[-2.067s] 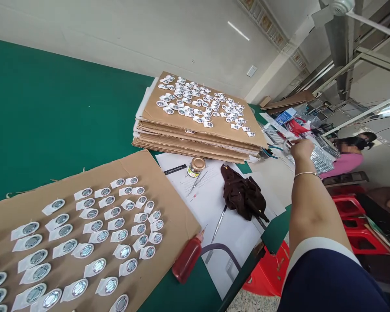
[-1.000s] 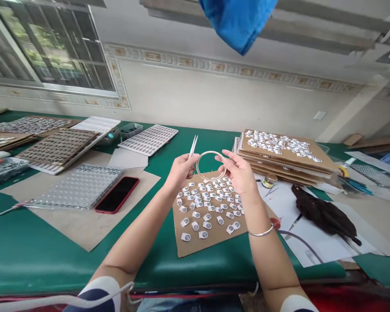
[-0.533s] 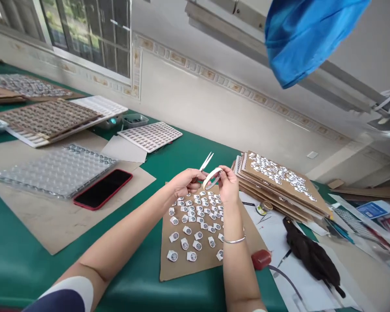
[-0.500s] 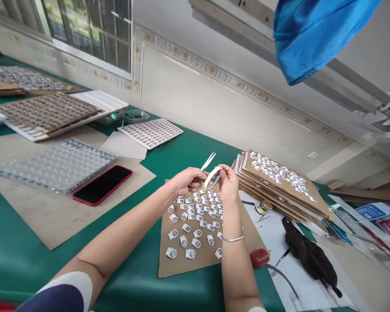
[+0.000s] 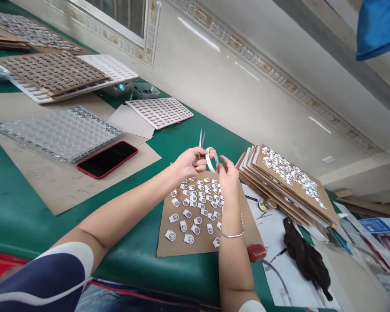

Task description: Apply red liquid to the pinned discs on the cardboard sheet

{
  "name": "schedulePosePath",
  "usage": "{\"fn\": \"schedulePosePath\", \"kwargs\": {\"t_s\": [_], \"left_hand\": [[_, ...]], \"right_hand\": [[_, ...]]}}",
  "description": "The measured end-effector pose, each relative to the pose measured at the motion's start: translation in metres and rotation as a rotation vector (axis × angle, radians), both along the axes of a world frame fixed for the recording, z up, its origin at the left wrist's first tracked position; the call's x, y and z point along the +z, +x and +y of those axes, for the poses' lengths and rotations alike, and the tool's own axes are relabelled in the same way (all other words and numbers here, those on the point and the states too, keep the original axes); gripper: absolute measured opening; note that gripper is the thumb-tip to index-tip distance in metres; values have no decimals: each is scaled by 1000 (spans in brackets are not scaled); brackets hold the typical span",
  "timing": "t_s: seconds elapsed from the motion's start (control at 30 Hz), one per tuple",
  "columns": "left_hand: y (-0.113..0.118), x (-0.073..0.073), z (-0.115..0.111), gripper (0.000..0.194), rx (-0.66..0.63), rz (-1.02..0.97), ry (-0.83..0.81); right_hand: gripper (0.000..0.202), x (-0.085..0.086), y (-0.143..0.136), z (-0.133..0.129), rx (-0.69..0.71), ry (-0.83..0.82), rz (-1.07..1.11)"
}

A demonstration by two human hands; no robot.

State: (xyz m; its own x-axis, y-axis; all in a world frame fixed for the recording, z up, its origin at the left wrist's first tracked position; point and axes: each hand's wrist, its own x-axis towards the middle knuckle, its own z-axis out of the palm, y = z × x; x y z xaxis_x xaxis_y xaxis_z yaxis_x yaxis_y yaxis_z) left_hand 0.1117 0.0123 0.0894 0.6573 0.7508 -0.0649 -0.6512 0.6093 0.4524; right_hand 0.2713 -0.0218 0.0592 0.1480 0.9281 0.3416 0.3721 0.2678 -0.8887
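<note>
Between my two hands is a narrow roll of pale tape (image 5: 210,162), standing on edge like a ring. My left hand (image 5: 191,163) is closed, its fingertips on the left and upper side of the roll. Metal tweezers (image 5: 202,138) stick up from behind those same fingers, prongs apart. My right hand (image 5: 229,173), with a bangle at the wrist, pinches the roll's lower right edge, and its index finger is raised. Below both hands lies a brown cardboard sheet (image 5: 178,247) with many small white tabs (image 5: 197,220) carrying round dark-patterned pieces; my right forearm covers some.
Stacked cardboard sheets (image 5: 299,209) stand at the right, beside a black cloth (image 5: 307,258) and a red-brown object (image 5: 256,253). At left lie a phone (image 5: 108,159), a clear blister tray (image 5: 60,134) and a white slotted tray (image 5: 162,112). A wall runs behind.
My left fingers have come onto the roll and the right index finger has lifted. The tweezers point more upright. The view has tilted and shifted downward.
</note>
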Motion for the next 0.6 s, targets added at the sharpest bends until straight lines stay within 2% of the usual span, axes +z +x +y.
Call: {"fn": "schedulePosePath", "kwargs": {"t_s": [0.1, 0.23, 0.37, 0.5, 0.6], "left_hand": [[-9, 3, 7, 15, 6, -56, -72], [-18, 4, 12, 21, 25, -71, -142], [-21, 5, 13, 23, 32, -59, -130], [-18, 6, 10, 20, 45, -36, -45], [-12, 4, 5, 18, 69, 11, 15]], "right_hand": [[34, 12, 0, -9, -7, 48, -69], [31, 22, -2, -18, 165, 14, -153], [30, 17, -5, -15, 259, 9, -153], [29, 10, -8, -10, 249, 28, -129], [29, 9, -10, -9, 192, 32, -99]]}}
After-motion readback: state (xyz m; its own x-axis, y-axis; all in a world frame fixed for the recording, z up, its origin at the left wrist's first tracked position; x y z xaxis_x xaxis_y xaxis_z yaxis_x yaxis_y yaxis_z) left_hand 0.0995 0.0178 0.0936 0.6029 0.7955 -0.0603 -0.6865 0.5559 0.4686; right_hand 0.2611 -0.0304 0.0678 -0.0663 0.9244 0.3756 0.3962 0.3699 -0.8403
